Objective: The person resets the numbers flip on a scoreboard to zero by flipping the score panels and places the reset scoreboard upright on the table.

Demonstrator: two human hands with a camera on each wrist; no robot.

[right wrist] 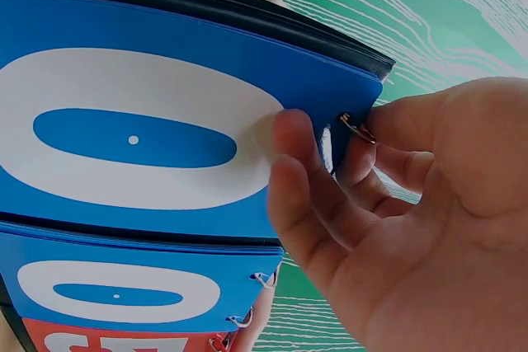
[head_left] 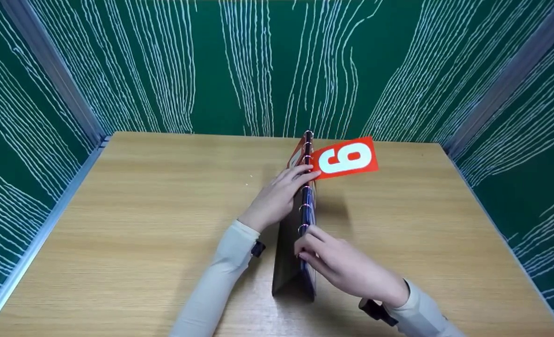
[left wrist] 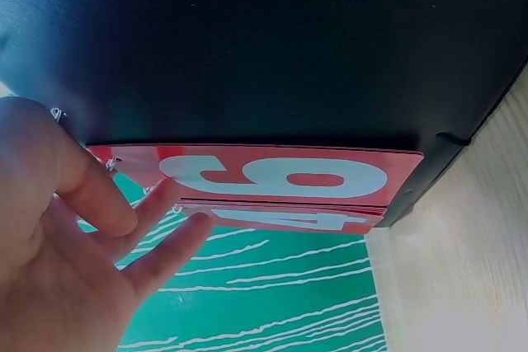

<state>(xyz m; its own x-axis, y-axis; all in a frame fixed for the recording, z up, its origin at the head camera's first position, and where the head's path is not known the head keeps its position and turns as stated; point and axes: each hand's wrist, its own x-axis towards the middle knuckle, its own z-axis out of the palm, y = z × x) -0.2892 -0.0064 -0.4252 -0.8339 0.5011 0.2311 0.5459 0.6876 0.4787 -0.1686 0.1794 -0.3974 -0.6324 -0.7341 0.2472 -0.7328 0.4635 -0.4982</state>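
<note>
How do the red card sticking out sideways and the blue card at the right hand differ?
The red card shows a 6 or 9, depending on reading direction; the blue card shows a 0. The red card juts out from the stand, while the blue card hangs along its side. Both carry one white number.
</note>
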